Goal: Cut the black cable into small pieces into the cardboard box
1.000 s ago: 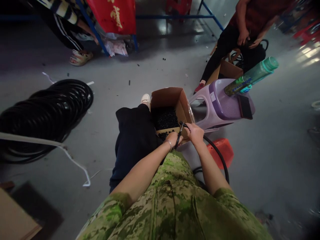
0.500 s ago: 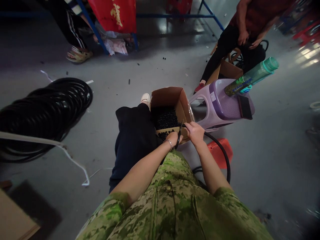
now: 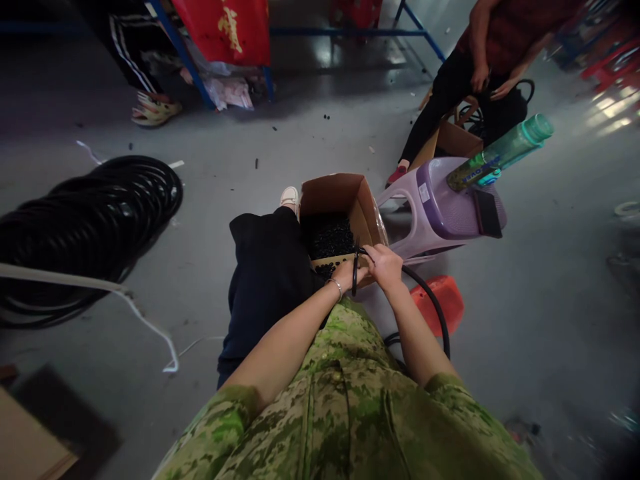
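Left hand [image 3: 347,275] grips dark scissors [image 3: 355,275], right hand [image 3: 387,265] pinches the black tube [image 3: 441,315] beside the blades, by the carton's [image 3: 330,193] near edge; best keep fingertips clear and the tube square across the blades

One pair of scissors [image 3: 355,269], one purple stool [image 3: 453,210], one bottle [image 3: 507,153] and two co-workers [image 3: 463,87] show.

Black against brown, and a green camouflage shirt [image 3: 345,407] up front!
Black-handled scissors [image 3: 355,273], black tube [image 3: 435,298], black pieces [image 3: 333,239], brown cardboard box [image 3: 333,193]; here's a lilac stool [image 3: 463,208] with a deeper purple band [image 3: 434,212], a teal-topped bottle [image 3: 510,151], an orange-red container [image 3: 454,307], and gold lettering [image 3: 230,30] on red cloth [image 3: 207,33]!
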Available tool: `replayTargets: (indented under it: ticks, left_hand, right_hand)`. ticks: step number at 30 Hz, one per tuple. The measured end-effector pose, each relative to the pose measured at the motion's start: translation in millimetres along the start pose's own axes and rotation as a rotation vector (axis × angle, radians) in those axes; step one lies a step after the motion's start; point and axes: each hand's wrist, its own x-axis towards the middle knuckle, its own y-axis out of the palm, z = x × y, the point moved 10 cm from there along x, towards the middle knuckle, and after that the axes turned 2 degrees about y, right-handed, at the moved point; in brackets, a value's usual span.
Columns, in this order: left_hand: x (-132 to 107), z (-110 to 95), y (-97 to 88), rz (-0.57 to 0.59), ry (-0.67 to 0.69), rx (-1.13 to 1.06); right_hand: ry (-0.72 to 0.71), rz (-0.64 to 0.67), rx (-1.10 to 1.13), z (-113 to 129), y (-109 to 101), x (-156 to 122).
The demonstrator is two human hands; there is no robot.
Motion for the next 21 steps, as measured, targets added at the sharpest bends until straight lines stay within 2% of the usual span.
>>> replayTargets:
  ticks: [4, 11, 21]
  left_hand:
    - [3, 2, 7.5, 0.05, 0.001, 0.019]
    - [-5, 8, 24.0, 0.197, -0.062, -0.212]
    - [-4, 16, 12.9, 0.082, -0.099, -0.134]
  right_hand:
    - [-0.059, 0.01, -0.022, 6, -6, 1]
    - [-0.04, 0.056, -0.092, 1, -10, 7]
    - [0.149, 0.022, 0.03, -27, 5, -1]
